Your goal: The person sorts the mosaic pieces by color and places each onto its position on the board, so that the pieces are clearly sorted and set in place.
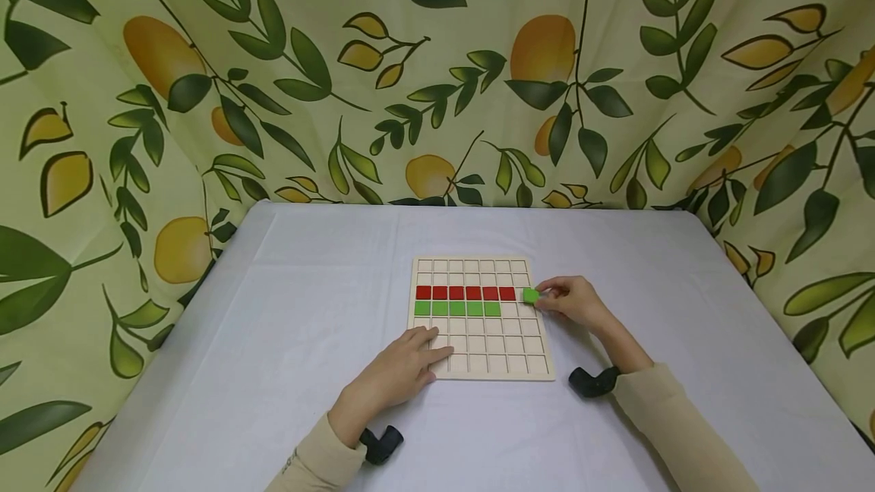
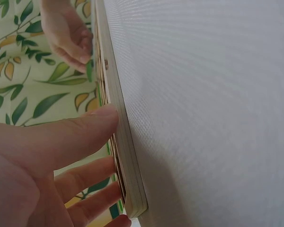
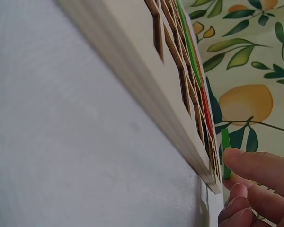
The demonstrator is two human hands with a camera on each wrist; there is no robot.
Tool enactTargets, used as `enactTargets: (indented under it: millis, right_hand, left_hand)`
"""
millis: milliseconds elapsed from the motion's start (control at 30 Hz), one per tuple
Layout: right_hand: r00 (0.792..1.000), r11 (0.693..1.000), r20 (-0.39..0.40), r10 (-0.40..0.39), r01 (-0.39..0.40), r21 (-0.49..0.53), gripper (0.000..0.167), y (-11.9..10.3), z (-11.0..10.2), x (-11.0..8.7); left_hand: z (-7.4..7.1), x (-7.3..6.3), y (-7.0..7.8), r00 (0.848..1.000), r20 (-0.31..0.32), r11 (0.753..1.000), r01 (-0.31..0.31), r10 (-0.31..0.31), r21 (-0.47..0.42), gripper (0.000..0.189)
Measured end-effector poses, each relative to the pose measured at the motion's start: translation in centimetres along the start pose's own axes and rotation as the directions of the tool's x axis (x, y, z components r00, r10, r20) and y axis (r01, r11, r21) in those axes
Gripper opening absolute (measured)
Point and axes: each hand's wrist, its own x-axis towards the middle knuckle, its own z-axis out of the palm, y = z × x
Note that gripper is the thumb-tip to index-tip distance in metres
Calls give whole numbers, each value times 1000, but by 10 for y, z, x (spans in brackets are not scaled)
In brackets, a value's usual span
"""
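Note:
A light wooden grid board (image 1: 485, 344) lies flat on the white table. One row of its cells holds red square tiles (image 1: 456, 293); the row just below holds several green square tiles (image 1: 456, 308), with bare cells at the right end of both. My right hand (image 1: 574, 301) pinches a loose green tile (image 1: 530, 296) between thumb and fingers, over the board's right edge; in the right wrist view that tile (image 3: 226, 151) stands on edge. My left hand (image 1: 399, 367) rests on the board's lower left corner with fingers spread, its thumb (image 2: 102, 120) against the board's side edge.
A white cloth (image 1: 307, 287) covers the table around the board. Behind and at both sides hangs a curtain (image 1: 437, 97) printed with leaves and fruit. Black wrist devices (image 1: 593, 383) sit by both sleeve cuffs.

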Motion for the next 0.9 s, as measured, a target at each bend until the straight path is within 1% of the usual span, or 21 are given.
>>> enactTargets:
  millis: [333,667,900]
  right_hand:
    - [1000,1000,1,-10,10,-17,33,-4,5,-4]
    - [999,999,8,-39,39,-32,31,-5,9,-6]
    - [999,999,9,-30,31,-27,32,-7,13,-7]
  left_hand:
    - [0,0,0,1000,12,1000,13,-12,-14,42]
    - [0,-1,0,1000,-2,1000,0,0,-9,41]
    - [-1,-1,1,1000,-1,1000,1,-1,-11,41]
